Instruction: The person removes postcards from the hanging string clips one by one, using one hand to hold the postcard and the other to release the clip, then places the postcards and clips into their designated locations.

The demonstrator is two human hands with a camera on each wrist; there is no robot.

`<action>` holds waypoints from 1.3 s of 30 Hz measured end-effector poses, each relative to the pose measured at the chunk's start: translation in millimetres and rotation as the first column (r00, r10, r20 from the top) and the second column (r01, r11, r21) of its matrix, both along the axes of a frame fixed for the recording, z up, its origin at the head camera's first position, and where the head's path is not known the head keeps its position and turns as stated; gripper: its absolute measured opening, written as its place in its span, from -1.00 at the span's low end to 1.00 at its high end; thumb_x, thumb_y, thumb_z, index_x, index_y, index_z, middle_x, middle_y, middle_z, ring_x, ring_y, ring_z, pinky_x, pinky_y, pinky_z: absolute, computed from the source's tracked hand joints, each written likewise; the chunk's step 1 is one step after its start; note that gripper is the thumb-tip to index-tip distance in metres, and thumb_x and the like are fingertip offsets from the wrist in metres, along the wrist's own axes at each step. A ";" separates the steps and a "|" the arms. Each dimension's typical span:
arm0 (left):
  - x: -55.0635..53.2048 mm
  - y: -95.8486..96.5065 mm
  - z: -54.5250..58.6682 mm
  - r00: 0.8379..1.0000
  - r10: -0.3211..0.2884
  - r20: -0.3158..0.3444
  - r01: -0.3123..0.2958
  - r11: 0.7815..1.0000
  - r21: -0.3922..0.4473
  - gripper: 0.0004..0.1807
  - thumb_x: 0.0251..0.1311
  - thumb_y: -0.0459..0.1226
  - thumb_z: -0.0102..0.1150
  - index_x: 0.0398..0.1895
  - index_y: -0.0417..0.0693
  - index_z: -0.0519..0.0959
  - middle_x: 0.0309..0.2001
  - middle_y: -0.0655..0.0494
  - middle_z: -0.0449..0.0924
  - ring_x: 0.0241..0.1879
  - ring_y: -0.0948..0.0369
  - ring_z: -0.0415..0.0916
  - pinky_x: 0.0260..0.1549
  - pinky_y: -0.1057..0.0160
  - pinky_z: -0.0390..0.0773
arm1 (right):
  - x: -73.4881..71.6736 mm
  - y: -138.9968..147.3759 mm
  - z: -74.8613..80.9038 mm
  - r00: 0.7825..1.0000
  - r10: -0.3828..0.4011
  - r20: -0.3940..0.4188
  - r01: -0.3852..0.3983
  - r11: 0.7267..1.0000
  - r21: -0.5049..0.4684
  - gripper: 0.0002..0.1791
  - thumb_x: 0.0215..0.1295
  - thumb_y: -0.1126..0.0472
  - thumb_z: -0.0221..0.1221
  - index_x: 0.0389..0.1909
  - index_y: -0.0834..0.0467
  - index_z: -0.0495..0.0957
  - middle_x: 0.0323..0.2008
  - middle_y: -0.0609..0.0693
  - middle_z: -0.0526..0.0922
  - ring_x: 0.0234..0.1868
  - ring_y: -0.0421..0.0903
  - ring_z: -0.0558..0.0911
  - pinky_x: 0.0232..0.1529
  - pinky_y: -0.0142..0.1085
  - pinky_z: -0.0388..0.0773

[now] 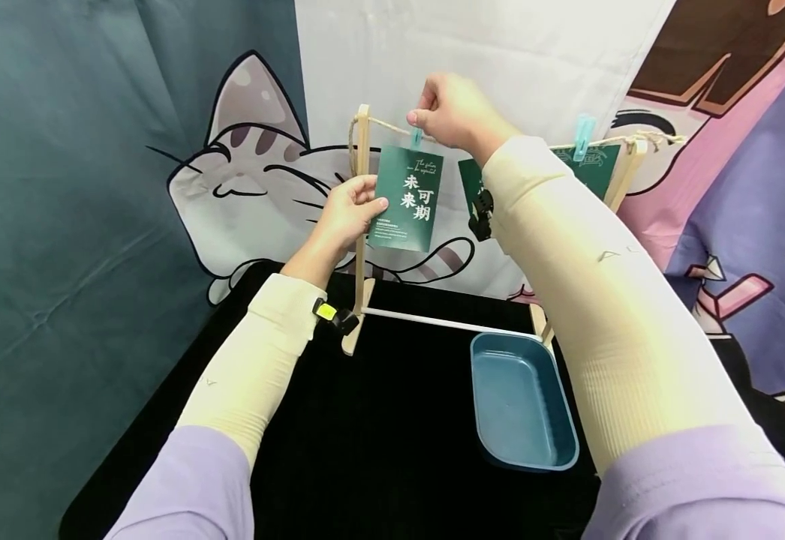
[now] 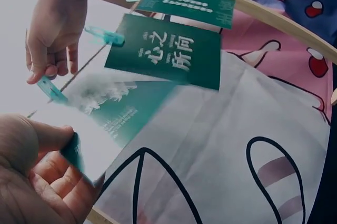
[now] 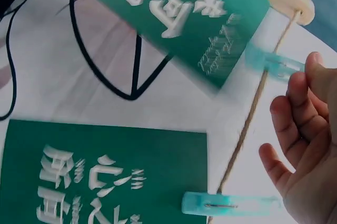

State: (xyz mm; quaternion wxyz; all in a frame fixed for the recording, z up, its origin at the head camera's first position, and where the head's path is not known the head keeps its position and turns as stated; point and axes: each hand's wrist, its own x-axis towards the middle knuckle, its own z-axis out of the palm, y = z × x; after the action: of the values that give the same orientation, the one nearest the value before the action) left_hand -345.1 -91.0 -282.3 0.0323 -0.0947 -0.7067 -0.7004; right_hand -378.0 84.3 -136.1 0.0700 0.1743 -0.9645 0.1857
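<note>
In the head view my left hand (image 1: pixel 347 211) pinches the left edge of a green card (image 1: pixel 398 225) with white characters. That card hangs upright, its top edge at a light blue clothespin (image 1: pixel 416 139) on the rope. My right hand (image 1: pixel 461 111) is above it, thumb and fingertips pinching the clothespin's upper end. In the right wrist view the jaws of this clothespin (image 3: pixel 269 61) lie across the rope, right at the card's edge. A second green card (image 2: pixel 137 55) and a third green card (image 2: pixel 216 17) hang farther along, each clipped by a similar clothespin.
The twine rope (image 3: pixel 242 134) runs between the wooden posts (image 1: pixel 362 150) of a stand with a white bottom rod (image 1: pixel 433 321). A blue plastic tray (image 1: pixel 510 405) sits on the black-covered table (image 1: pixel 379 435) at right. A cartoon-printed cloth (image 1: pixel 251 217) hangs behind.
</note>
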 end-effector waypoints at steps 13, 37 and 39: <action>0.5 8.6 4.5 1.000 0.006 -0.007 -0.006 1.000 -0.009 -0.63 0.37 -0.47 0.16 0.22 -0.16 0.55 -0.15 -0.05 0.69 -0.38 0.23 0.65 -0.39 0.32 0.67 | -0.8 5.9 -1.8 0.993 -0.028 -0.119 0.032 0.999 0.034 -0.62 0.52 -0.11 0.08 -0.14 0.16 0.51 -0.26 0.00 0.60 -0.27 -0.13 0.49 -0.23 -0.31 0.37; 5.0 12.6 -12.4 0.999 -0.015 0.036 0.014 1.000 0.019 -0.64 0.39 -0.46 0.14 0.22 -0.19 0.53 -0.11 -0.07 0.69 -0.36 0.22 0.66 -0.36 0.28 0.69 | 23.1 20.6 3.4 0.941 -0.044 -0.336 -0.021 0.982 -0.187 -0.53 0.48 -0.15 0.09 0.13 0.13 0.42 -0.30 -0.17 0.43 -0.31 -0.22 0.43 -0.22 -0.38 0.34; 7.5 12.2 -19.7 0.999 -0.015 0.050 0.014 1.000 0.023 -0.64 0.39 -0.45 0.14 0.23 -0.19 0.52 -0.08 -0.08 0.69 -0.37 0.22 0.66 -0.34 0.25 0.69 | 28.2 28.7 -5.9 0.928 0.003 -0.374 -0.090 0.973 -0.214 -0.53 0.44 -0.12 0.17 0.09 0.18 0.46 -0.24 -0.13 0.52 -0.25 -0.23 0.51 -0.18 -0.43 0.41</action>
State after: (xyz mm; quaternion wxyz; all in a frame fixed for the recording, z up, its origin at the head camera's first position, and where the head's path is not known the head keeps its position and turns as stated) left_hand -337.6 -78.8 -302.0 0.0103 -0.0818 -0.6985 -0.7109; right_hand -349.8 113.1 -141.9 0.2658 0.2200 -0.9018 0.2601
